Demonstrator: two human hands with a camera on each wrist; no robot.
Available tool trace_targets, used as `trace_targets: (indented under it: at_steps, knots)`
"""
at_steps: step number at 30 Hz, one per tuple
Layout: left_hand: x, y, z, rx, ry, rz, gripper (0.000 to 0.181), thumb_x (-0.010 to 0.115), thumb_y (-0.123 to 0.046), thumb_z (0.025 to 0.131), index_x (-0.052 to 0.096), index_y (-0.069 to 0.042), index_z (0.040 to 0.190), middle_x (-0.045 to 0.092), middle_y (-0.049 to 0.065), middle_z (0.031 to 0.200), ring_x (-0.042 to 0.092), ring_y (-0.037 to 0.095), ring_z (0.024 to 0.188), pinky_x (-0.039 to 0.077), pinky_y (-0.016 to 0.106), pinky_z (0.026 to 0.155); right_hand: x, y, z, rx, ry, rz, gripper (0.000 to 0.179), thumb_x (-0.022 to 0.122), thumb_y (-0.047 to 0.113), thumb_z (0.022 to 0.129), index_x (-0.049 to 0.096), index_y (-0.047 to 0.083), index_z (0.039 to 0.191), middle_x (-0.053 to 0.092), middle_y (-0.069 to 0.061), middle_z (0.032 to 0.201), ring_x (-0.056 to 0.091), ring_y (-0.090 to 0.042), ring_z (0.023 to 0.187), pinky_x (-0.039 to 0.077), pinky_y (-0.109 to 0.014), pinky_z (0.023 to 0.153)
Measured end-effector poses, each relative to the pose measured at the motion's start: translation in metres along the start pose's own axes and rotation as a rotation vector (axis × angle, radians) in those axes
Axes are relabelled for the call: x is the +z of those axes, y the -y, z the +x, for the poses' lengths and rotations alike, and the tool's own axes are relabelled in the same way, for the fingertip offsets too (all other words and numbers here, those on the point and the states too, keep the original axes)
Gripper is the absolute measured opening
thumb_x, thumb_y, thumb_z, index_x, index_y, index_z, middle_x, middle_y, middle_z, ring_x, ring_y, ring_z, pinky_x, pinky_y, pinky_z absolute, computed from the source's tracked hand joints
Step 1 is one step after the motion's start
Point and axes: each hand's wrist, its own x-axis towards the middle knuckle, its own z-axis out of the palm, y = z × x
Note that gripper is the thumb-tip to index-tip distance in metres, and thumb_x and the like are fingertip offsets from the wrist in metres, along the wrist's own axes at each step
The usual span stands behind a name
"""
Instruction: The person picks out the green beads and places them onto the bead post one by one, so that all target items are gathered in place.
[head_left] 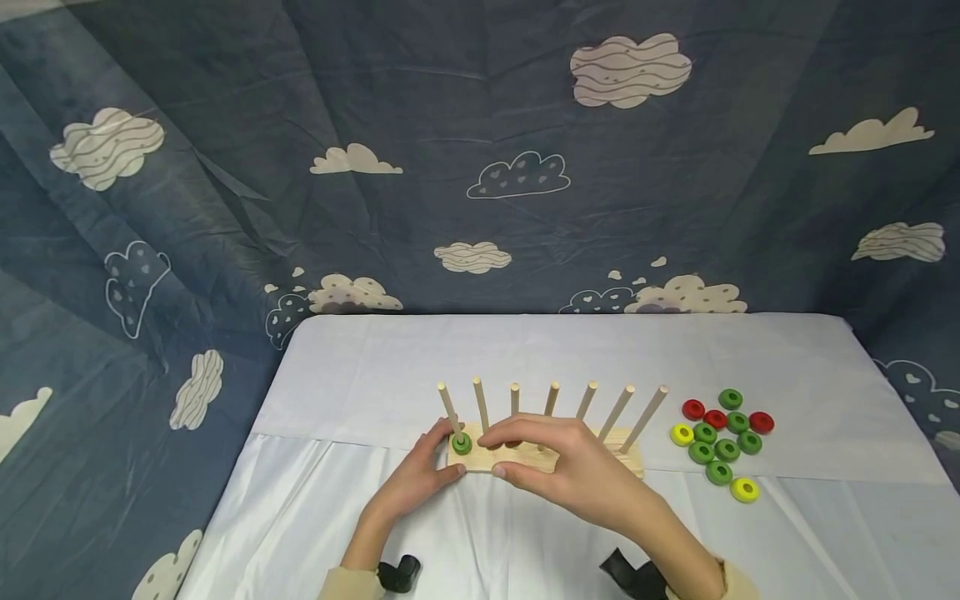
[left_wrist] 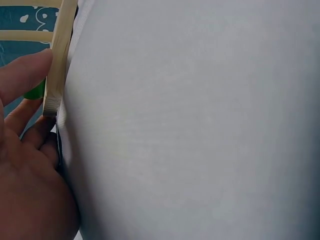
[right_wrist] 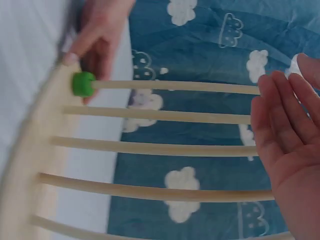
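Observation:
A wooden peg board [head_left: 478, 462] with a row of upright pegs lies on the white cloth. One green ring [head_left: 459, 451] sits at the foot of its leftmost peg; the right wrist view shows this ring [right_wrist: 81, 85] down against the base. My left hand [head_left: 411, 482] grips the board's left end, thumb at the front edge and fingers behind. Over the middle of the board hovers my right hand [head_left: 581, 468], its thumb and fingers spread apart around nothing. In the right wrist view, that hand's fingers [right_wrist: 286, 117] are near the peg tops.
To the right of the board lie loose rings: several green ones [head_left: 727, 450], a few red ones [head_left: 761, 422] and two yellow ones [head_left: 745, 489]. A dark cloud-patterned curtain [head_left: 420, 225] hangs behind the white-covered table [head_left: 825, 392].

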Motion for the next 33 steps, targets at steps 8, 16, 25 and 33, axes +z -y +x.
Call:
trace_targets:
  at_steps: [8,16,25,33]
  knots:
    - [0.000,0.000,0.000,0.012,0.000,-0.024,0.056,0.071,-0.022,0.089,0.048,-0.030,0.140,0.039,0.002,0.153,0.019,0.033,0.147,0.012,0.066,0.113,0.013,-0.016,-0.025,0.064,-0.046,0.053,0.024,0.070,0.026,0.093,0.068,0.026,0.117,0.068,0.011,0.112,0.065,-0.011,0.100,0.056,-0.035,0.086]
    - [-0.001,-0.001,0.000,0.019,0.002,-0.040,0.052,0.068,-0.021,0.092,0.049,-0.028,0.140,0.040,0.003,0.153,0.019,0.033,0.147,0.011,0.066,0.113,0.019,-0.029,-0.049,0.189,-0.101,0.076,0.022,0.070,0.028,0.092,0.070,0.025,0.114,0.068,0.011,0.111,0.065,-0.012,0.099,0.055,-0.037,0.085]
    - [-0.001,-0.001,0.000,-0.002,0.011,-0.040,0.056,0.066,-0.019,0.093,0.045,-0.021,0.146,0.035,0.007,0.156,0.017,0.032,0.147,0.009,0.061,0.116,0.015,-0.039,-0.078,0.337,-0.196,0.101,0.023,0.071,0.027,0.092,0.070,0.024,0.114,0.069,0.007,0.110,0.066,-0.014,0.098,0.056,-0.032,0.084]
    - [-0.001,-0.001,-0.002,-0.018,0.005,-0.055,0.057,0.065,-0.018,0.093,0.045,-0.018,0.146,0.034,0.008,0.156,0.017,0.034,0.147,0.010,0.062,0.115,0.007,-0.047,-0.097,0.395,-0.308,-0.055,0.023,0.075,0.025,0.089,0.070,0.026,0.111,0.070,0.014,0.105,0.066,-0.013,0.093,0.055,-0.033,0.085]
